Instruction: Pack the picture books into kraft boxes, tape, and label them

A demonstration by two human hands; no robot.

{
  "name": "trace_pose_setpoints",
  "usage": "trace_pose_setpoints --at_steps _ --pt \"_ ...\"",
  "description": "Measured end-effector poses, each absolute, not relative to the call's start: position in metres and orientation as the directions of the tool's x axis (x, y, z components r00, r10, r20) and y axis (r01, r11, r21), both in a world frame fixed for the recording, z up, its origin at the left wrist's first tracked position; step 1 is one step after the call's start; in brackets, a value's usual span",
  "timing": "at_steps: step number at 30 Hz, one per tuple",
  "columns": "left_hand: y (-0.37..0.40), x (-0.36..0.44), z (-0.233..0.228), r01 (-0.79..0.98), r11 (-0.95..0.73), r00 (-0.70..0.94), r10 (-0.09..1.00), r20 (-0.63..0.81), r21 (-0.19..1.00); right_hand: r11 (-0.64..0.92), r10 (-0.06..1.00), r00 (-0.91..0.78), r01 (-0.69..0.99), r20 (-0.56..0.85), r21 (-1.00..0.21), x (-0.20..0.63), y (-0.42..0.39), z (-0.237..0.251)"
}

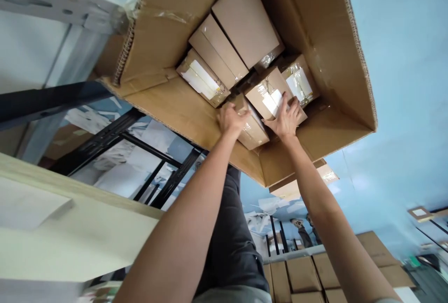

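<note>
Small parcel [250, 128], brown card with clear tape, sits at the near edge of the packed layer inside the large open carton [325, 37], near the carton's middle. Your left hand [231, 120] is on it: fingers [241, 112] curled over its far edge, closed around the parcel's end. Your right hand [286, 118] lies flat, fingers spread wide, on the neighbouring parcel [269, 90] just to the right, which carries a white label under tape; palm pressed down, nothing gripped. The two parcels touch side by side.

Further into the carton: a labelled parcel [203, 79] to the left, two plain brown boxes [245, 23] standing on edge beyond, and another taped, labelled parcel [299, 81] at far right. Carton flaps are folded outward; the left flap [157, 27] shows torn corrugated edge and loose tape.

Left of the carton runs a grey metal shelf upright [59, 60] and a black frame [105, 135]. A pale bench [87, 219] edge lies near left. More closed brown boxes [304, 275] are stacked at near right.
</note>
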State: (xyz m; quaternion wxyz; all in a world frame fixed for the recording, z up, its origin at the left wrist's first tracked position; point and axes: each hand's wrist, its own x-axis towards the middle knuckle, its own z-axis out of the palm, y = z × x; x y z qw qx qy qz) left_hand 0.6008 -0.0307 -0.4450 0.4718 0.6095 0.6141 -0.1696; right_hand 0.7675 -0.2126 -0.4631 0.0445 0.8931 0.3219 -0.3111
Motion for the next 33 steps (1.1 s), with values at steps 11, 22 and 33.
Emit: trace_pose_setpoints --at_steps 11,22,33 --pt "-0.091 0.603 -0.366 0.933 0.212 0.149 0.511 -0.847 0.292 -0.869 0.419 0.57 0.478 -0.707 -0.129 0.745 -0.211 -0.439" --pt "-0.092 0.553 -0.152 0.609 0.443 0.521 0.402 -0.753 0.658 -0.818 0.575 0.611 0.447 -0.544 -0.363 0.68 -0.212 -0.246" --pt "-0.136 0.262 0.036 0.023 0.517 0.307 0.811 -0.498 0.856 -0.319 0.932 0.356 0.731 -0.061 -0.604 0.529 -0.207 -0.035"
